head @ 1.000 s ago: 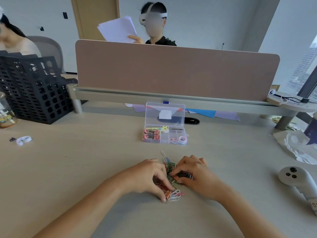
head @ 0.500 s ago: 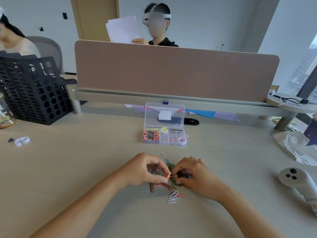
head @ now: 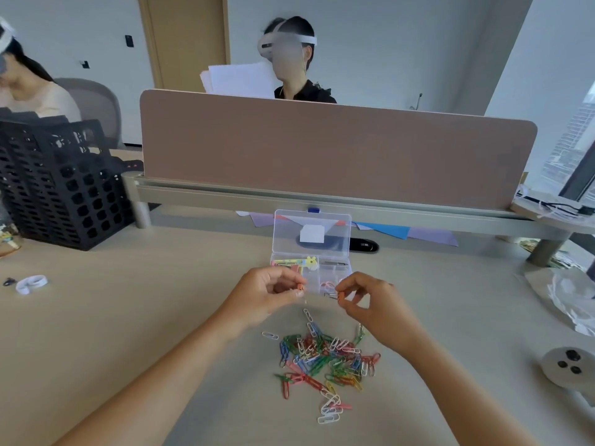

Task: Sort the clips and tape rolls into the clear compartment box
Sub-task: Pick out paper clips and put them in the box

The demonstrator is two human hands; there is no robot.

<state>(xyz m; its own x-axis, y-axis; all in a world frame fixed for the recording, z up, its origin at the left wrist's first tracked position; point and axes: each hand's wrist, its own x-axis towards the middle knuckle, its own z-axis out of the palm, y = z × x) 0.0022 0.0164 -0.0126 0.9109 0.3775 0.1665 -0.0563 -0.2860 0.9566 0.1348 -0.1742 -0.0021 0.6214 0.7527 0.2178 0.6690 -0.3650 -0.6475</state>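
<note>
1. Desk [head: 128,333]: pale wood top, bounded at 12 o'clock by a tan divider [head: 322,149]; grey walls and a wooden door [head: 186,40] behind.
2. Clips [head: 325,358]: a loose, coloured pile at 6 o'clock of the box [head: 310,249], which stands open at desk centre.
3. Left hand [head: 267,294]: raised above the pile, fingers pinched on an orange clip [head: 300,287].
4. Right hand [head: 370,300]: raised likewise, pinching what appears to be a second orange clip [head: 341,296]; too small to confirm.
5. Tape roll [head: 31,283]: white, at 9 o'clock, well apart from the box.
6. Black crate [head: 58,188] at 10 o'clock; controller [head: 566,365] at 4 o'clock.
</note>
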